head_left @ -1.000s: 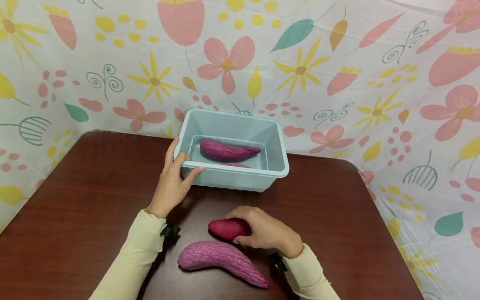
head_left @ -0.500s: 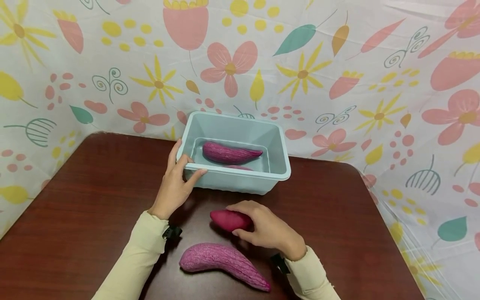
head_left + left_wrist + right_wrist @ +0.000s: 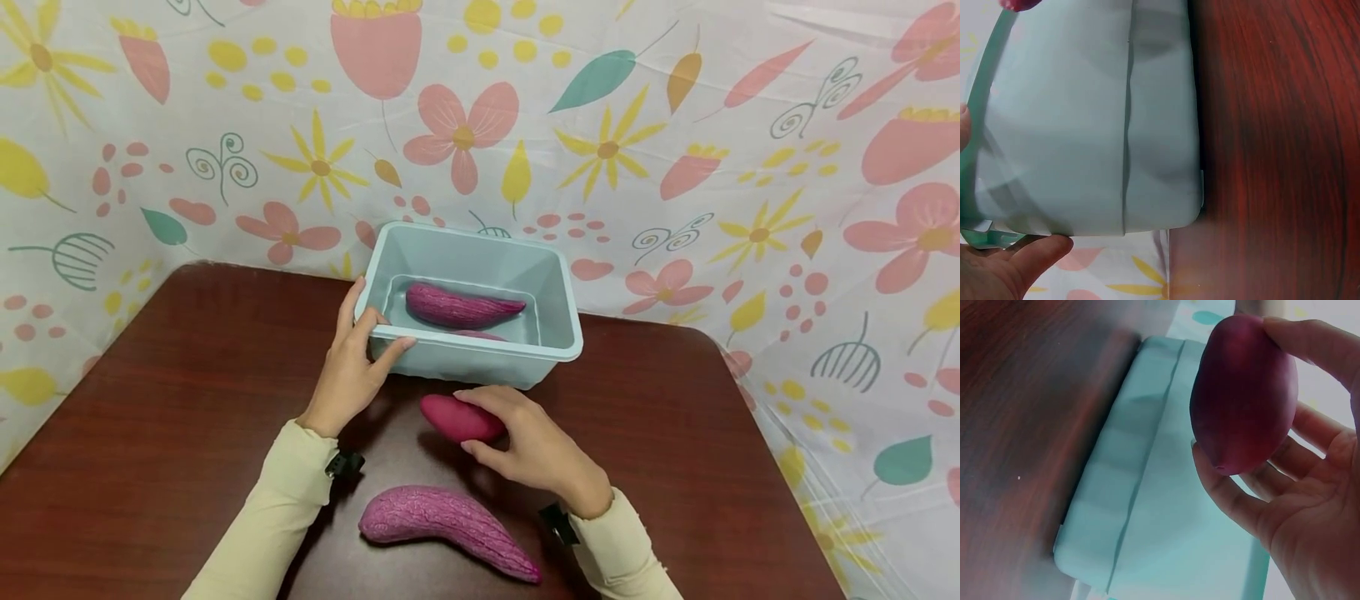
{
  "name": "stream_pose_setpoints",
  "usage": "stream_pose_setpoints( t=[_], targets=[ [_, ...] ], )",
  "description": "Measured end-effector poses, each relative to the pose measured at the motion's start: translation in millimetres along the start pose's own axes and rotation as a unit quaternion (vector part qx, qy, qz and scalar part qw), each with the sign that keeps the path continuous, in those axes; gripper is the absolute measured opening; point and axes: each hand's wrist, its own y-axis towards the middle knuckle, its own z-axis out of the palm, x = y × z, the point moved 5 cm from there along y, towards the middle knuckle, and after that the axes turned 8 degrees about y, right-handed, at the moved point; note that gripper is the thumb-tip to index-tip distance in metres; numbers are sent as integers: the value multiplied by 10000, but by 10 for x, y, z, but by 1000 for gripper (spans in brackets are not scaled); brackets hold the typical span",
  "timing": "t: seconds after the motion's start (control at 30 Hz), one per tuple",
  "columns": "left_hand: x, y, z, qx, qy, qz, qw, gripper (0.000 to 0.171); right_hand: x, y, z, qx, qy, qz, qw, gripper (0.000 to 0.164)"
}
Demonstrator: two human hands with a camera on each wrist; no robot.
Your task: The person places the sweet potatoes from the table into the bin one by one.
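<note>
Right hand (image 3: 536, 437): is grasping a smooth, deep crimson, oval vegetable (image 3: 457, 418), thumb on one side and fingers curling round the other.
Crimson oval: is hanging in the grasp above the table, just in front of the tub and apart from it, its blunt end pointing leftward.
Left hand (image 3: 345, 367): is gripping the rim at the near left corner of a pale blue, rectangular plastic tub (image 3: 465, 360), the thumb lying along the front.
Inside the tub: a long, ribbed, dark purple, tapering vegetable (image 3: 461, 307) is lying on the bottom, thin end to the right; another purple piece (image 3: 480, 335) is showing only a sliver above the near rim.
Table: a long, wrinkled, pinkish-purple, curved vegetable (image 3: 446, 529) is resting on the dark reddish-brown, wood-grained tabletop (image 3: 675, 417), nearer the person than both hands.
Sleeves: cream cloth (image 3: 270, 508) is covering both forearms.
Backdrop: a white, flower-printed cloth (image 3: 547, 192) is hanging behind the tub.
</note>
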Motion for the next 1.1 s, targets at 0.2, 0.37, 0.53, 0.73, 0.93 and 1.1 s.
stream_pose_setpoints(
  t=[0.2,0.37,0.53,0.73,0.93,1.1],
  targets=[
    [-2,5,-1,26,-7,-7,10000,31,33,17,-43,-132,-54,-72,9999,54],
    [-2,0,3,23,-2,-2,10000,30,66,23,-75,-222,-35,-138,9997,54],
    [-4,-1,1,1,12,16,10000,30,83,34,-110,-380,-2,-282,9989,54],
    [-1,-1,4,-11,25,28,10000,30,78,51,-121,-412,66,-318,9986,54],
    [-1,-2,7,8,15,18,10000,31,101,72,-139,-443,96,-317,9985,55],
    [-4,1,2,0,37,22,10000,31,117,93,-161,-517,94,-323,9981,56]
  ],
)
